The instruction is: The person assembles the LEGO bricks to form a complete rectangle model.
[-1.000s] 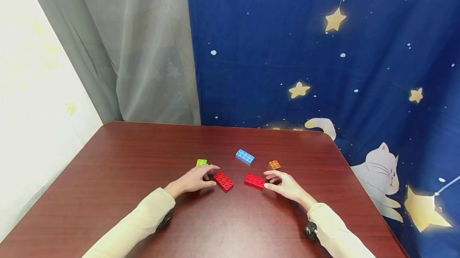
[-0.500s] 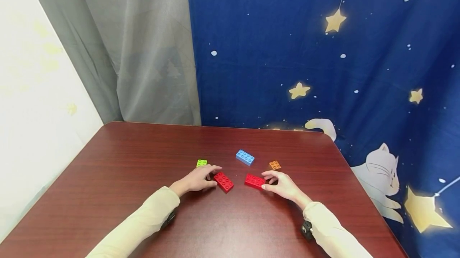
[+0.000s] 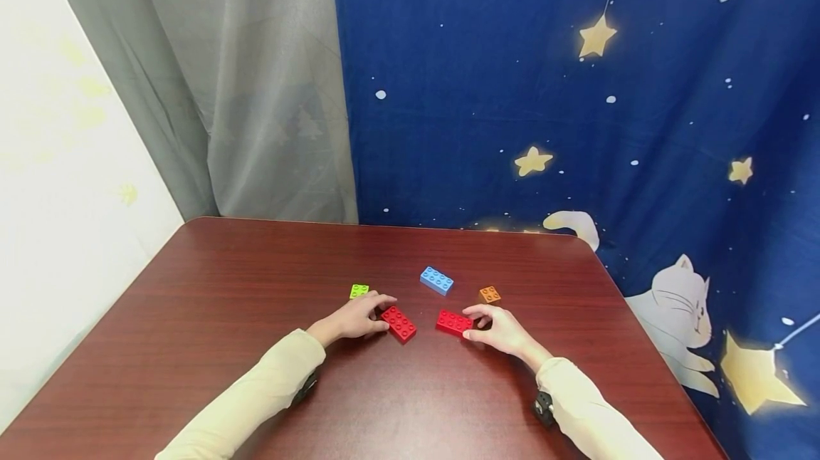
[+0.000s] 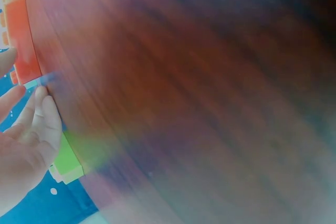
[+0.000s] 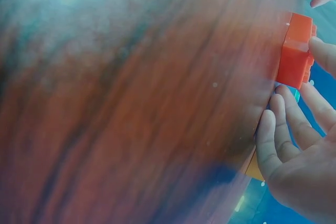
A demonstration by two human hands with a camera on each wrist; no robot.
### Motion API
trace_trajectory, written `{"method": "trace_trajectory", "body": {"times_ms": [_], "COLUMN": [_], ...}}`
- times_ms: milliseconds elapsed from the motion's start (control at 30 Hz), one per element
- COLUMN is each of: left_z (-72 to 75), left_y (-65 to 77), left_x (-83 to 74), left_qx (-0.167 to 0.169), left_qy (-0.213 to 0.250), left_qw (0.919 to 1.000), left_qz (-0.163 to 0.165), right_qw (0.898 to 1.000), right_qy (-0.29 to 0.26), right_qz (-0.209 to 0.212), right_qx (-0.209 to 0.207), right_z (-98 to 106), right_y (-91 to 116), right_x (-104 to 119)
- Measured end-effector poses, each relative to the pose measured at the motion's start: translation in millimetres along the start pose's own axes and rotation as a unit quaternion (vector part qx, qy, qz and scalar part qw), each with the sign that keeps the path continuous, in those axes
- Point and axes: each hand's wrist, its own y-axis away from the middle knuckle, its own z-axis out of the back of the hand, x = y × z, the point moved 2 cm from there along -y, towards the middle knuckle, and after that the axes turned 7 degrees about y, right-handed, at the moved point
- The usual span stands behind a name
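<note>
Two red toy bricks lie on the table, studs up. My left hand (image 3: 355,317) is at the left end of the left red brick (image 3: 399,324), thumb and fingers spread at its near and far sides. In the left wrist view the fingertips come right up to that brick (image 4: 23,38). My right hand (image 3: 502,330) stands likewise at the right end of the other red brick (image 3: 454,322). The right wrist view has its thumb (image 5: 323,53) overlapping the brick's studded side, with the other fingers extended below. A lime green brick (image 3: 359,291) lies just beyond my left hand, partly covered.
Farther back on the dark wooden table (image 3: 269,260) lie a light blue brick (image 3: 437,280) and a small orange brick (image 3: 490,295), the latter just beyond my right hand. A blue star-patterned curtain (image 3: 448,90) hangs behind the table's far edge.
Both hands have edged inward: the left slightly rightward to its red brick, the right leftward so its thumb and forefinger now overlap the end of its red brick. The bricks lie where they were.
</note>
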Motion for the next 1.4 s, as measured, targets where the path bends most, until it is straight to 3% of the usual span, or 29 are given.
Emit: {"method": "trace_trajectory", "body": {"times_ms": [200, 433, 600, 967, 1400], "left_z": [-0.5, 0.6, 1.1, 0.7, -2.9], "left_y": [-0.8, -0.3, -0.6, 1.0, -3.0], "left_x": [0.8, -0.1, -0.2, -1.5, -3.0], "left_qx": [-0.002, -0.004, -0.011, -0.026, -0.066], "left_qy": [0.0, 0.004, 0.006, 0.068, 0.038], "left_qw": [0.9999, 0.9998, 0.9998, 0.9972, 0.9967], "left_qz": [-0.011, -0.021, -0.018, 0.018, 0.028], "right_qw": [1.0, 0.997, 1.0, 0.999, 0.999], "right_qy": [0.006, -0.01, -0.001, -0.019, -0.037], "right_qz": [0.013, 0.071, 0.03, 0.019, 0.005], "right_qx": [-0.005, -0.028, -0.006, 0.019, 0.022], "right_z": [0.1, 2.8, 2.1, 5.2, 6.7], "right_y": [0.0, 2.7, 0.9, 0.0, -0.3], "right_x": [-0.3, 2.1, 0.7, -0.7, -5.9]}}
